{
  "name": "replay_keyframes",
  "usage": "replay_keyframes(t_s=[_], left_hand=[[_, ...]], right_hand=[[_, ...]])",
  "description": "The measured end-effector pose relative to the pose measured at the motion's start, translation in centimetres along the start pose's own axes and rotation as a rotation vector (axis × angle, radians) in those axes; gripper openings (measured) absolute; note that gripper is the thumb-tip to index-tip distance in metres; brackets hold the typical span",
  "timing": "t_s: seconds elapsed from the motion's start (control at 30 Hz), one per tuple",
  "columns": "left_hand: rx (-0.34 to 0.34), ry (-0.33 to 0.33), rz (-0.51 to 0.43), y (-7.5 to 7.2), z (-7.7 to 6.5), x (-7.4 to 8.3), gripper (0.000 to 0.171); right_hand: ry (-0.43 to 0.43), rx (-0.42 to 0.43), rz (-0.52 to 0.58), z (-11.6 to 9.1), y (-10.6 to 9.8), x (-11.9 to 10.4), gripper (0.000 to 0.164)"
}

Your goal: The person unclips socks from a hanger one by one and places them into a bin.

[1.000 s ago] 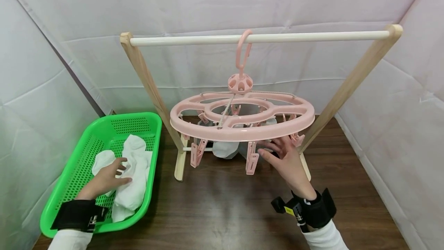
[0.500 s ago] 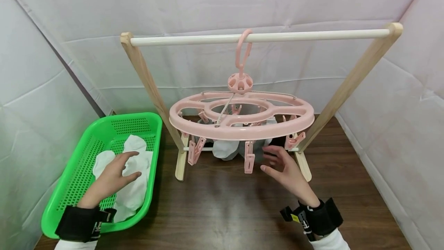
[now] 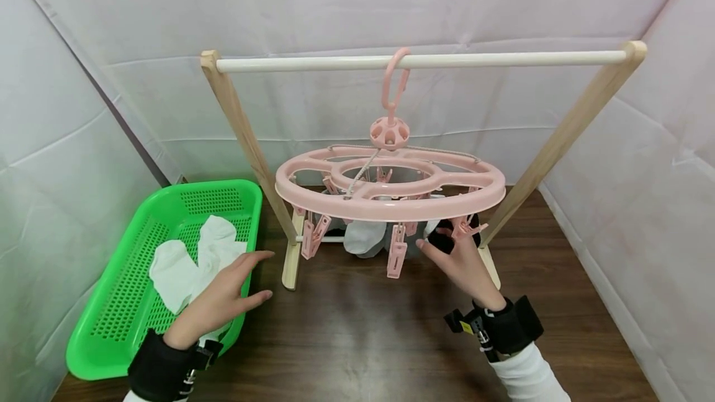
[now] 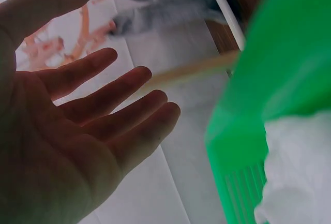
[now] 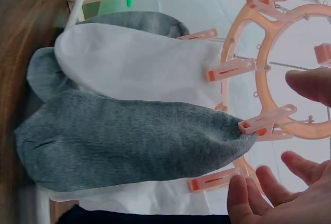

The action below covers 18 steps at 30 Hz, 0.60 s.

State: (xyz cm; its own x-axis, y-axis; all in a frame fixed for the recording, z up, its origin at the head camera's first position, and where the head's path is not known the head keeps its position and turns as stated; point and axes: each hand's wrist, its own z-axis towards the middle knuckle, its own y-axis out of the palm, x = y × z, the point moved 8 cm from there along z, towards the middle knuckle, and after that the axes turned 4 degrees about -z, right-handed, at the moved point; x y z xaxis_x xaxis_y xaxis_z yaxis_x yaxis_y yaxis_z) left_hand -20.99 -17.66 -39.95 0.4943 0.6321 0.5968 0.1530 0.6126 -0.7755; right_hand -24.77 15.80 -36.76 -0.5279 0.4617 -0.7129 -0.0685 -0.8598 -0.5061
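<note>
Hanger [image 3: 391, 208], socks [image 3: 364, 237] clipped below, R hand [image 3: 466, 268] nr its R side, L hand [image 3: 223, 295] to its L, both unclenched

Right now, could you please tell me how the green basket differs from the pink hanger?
The green basket is a walled container with rounded corners, while the pink hanger is a ring-like frame. The basket rests on the brown surface; the hanger hangs from the white rod. White cloth lies loose in the basket, whereas the hanger's clips hold a grey sock and a white sock. Both hold cloth items.
</note>
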Motion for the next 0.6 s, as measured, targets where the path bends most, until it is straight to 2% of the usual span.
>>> replay_keyframes(t_s=[0.1, 0.2, 0.4, 0.6], left_hand=[[-0.016, 0.024, -0.005, 0.9, 0.1, 0.8, 0.059], [-0.033, 0.034, -0.016, 1.6, 0.1, 1.4, 0.059], [-0.059, 0.023, -0.064, 2.9, 0.2, 2.2, 0.059], [-0.066, 0.053, -0.111, 4.0, 0.5, 2.9, 0.059]], right_hand=[[-0.051, 0.009, 0.034, 0.9, 0.0, -1.7, 0.079], [-0.055, 0.007, 0.079, 1.5, 0.1, -2.0, 0.072], [0.018, 0.001, 0.16, 2.7, 0.6, -1.9, 0.054], [0.107, -0.002, 0.213, 3.4, 1.2, -1.8, 0.056]])
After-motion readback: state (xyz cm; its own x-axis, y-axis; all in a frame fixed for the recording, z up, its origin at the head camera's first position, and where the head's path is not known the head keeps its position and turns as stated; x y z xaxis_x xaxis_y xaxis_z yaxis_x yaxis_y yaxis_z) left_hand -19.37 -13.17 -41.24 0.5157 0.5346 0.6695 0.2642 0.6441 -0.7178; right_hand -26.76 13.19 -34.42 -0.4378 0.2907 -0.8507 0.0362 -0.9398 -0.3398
